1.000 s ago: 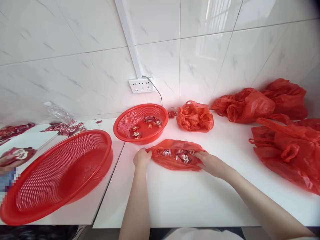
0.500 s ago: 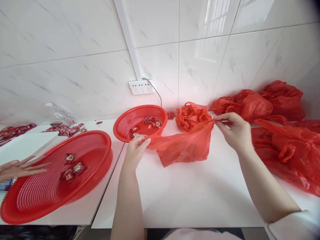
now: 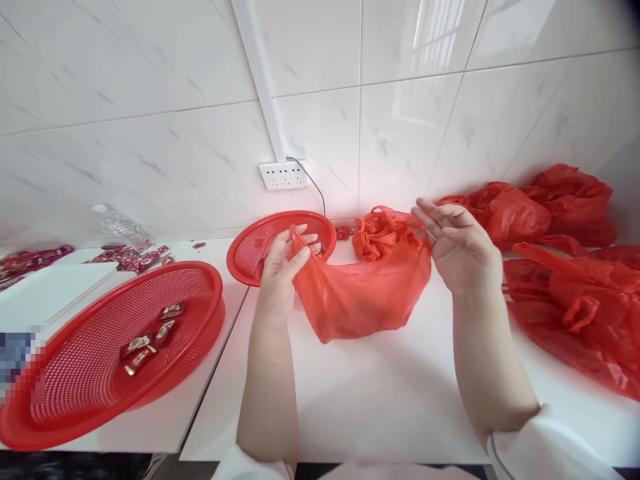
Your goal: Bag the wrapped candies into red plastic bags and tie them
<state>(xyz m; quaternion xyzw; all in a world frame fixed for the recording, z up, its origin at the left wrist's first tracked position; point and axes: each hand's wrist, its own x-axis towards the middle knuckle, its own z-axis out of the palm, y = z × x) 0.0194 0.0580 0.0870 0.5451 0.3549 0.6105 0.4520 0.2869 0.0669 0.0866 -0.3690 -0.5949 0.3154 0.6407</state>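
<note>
A thin red plastic bag (image 3: 367, 300) hangs between my hands above the white table, its mouth spread wide. My left hand (image 3: 285, 267) grips the bag's left edge between thumb and fingers. At the opposite edge, my right hand (image 3: 463, 250) holds up the bag with its fingers fairly straight; the exact contact is partly hidden. Behind my left hand stands a small red basket (image 3: 245, 250) with wrapped sweets, largely covered by the hand. A crumpled heap of red bags (image 3: 373, 233) lies just behind the held bag.
A large red basket (image 3: 75, 360) at left holds several wrapped sweets (image 3: 163, 333). Filled-looking red bags (image 3: 590, 300) lie at right, more (image 3: 520, 207) along the wall. A clear plastic bottle (image 3: 123, 227) and loose packets (image 3: 130, 259) sit at back left. A socket strip (image 3: 283, 176) is on the wall.
The bag's mouth has been spread from a stretched edge into a wide opening. My hands have turned and their fingers loosened. Another person's hand has left the large basket, where the sweets lie differently.
</note>
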